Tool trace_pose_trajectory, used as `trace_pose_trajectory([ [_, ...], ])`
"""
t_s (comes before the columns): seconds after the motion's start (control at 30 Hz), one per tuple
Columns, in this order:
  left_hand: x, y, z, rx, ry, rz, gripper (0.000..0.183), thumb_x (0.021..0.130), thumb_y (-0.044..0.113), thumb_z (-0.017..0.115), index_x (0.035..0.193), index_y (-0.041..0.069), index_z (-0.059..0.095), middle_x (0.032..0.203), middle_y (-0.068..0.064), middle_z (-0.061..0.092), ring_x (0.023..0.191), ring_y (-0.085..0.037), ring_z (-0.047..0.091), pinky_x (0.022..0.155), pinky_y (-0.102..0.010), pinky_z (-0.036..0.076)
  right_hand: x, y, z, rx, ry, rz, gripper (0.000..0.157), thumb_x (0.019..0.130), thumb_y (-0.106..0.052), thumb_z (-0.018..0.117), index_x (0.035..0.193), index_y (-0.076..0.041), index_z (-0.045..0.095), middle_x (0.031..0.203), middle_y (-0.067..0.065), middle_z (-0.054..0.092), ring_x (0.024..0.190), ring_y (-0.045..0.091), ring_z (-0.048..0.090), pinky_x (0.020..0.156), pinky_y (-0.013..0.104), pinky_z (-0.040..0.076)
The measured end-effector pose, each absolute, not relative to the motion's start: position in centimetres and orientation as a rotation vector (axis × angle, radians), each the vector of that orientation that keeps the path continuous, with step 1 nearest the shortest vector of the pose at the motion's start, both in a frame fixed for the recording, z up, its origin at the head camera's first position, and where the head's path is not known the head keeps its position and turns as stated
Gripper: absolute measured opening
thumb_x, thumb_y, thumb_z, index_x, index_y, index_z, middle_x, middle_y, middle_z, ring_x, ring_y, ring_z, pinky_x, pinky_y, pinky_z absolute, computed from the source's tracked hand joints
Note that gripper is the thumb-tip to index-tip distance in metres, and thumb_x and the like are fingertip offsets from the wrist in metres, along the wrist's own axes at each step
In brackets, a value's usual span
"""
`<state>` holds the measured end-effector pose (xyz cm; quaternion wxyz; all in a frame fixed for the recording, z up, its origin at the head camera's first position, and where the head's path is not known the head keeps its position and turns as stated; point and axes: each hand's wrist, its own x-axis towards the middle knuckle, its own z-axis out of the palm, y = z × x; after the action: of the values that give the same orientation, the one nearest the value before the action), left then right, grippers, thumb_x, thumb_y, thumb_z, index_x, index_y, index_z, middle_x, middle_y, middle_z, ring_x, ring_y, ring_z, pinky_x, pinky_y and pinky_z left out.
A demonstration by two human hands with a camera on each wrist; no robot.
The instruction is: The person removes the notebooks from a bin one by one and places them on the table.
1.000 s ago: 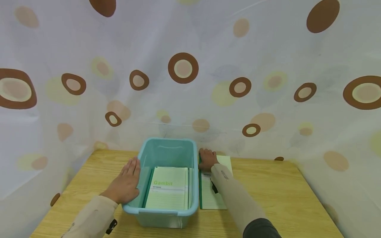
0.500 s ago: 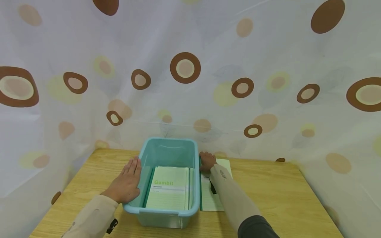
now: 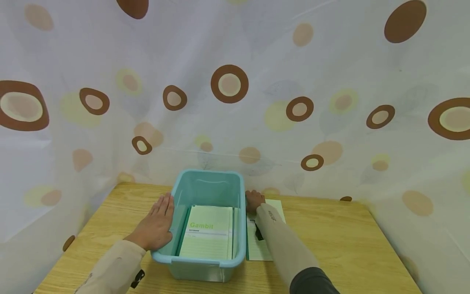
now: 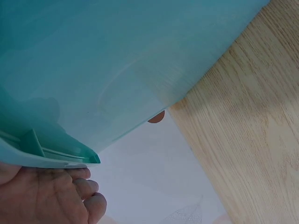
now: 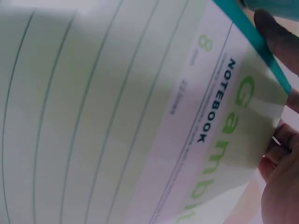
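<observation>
A light blue plastic bin (image 3: 200, 269) stands on the wooden table. My left hand (image 3: 156, 229) rests on its left rim with straight fingers; in the left wrist view that hand (image 4: 51, 198) lies along the rim's outer side. Right of the bin is a pale green notebook (image 3: 259, 248) with a dark green spine, partly covered by my right forearm. My right hand (image 3: 254, 201) holds its far end. Up close in the right wrist view, my thumb and fingers (image 5: 282, 51) grip the "Gambit" notebook (image 5: 140, 121) at its spine corner.
Inside the bin lie several pale green notebooks, the top notebook (image 3: 207, 243) printed "Gambit". A patterned sheet (image 3: 227, 134) hangs behind and beside the table. Bare wood (image 3: 330, 237) shows on the table's right side.
My right hand has drawn slightly nearer to me, and the far end of the notebook at the right has come down with it. My left hand stays on the rim.
</observation>
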<state>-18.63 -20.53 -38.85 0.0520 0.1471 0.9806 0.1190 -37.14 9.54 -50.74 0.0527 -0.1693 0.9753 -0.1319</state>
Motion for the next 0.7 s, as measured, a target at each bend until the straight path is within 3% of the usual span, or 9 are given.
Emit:
trace_pose_trajectory([
  [0.3,-18.6,-20.5,-38.8,0.440,2.979,0.352,0.078,0.081,0.004,0.049,0.145,-0.020,0.011,0.154,-0.036,0.005,0.142,-0.049,0.004,0.114,-0.058,0.010,-36.4,9.2,-49.6,-0.317,2.925,-0.437,0.049,0.086,-0.023,0.069,0.128,-0.003,0.051,0.121,0.021,0.051,0.115,0.038,0.047,0.101,0.055,0.035],
  [0.7,-18.7,-20.3,-38.8,0.432,2.971,0.369,0.077,0.080,0.003,0.047,0.145,-0.019,0.011,0.154,-0.035,0.005,0.142,-0.049,0.004,0.114,-0.058,0.009,-35.7,10.5,-46.9,-0.447,3.021,-0.838,0.056,0.085,-0.016,0.071,0.134,-0.003,0.047,0.136,0.026,0.042,0.125,0.045,0.040,0.102,0.062,0.030],
])
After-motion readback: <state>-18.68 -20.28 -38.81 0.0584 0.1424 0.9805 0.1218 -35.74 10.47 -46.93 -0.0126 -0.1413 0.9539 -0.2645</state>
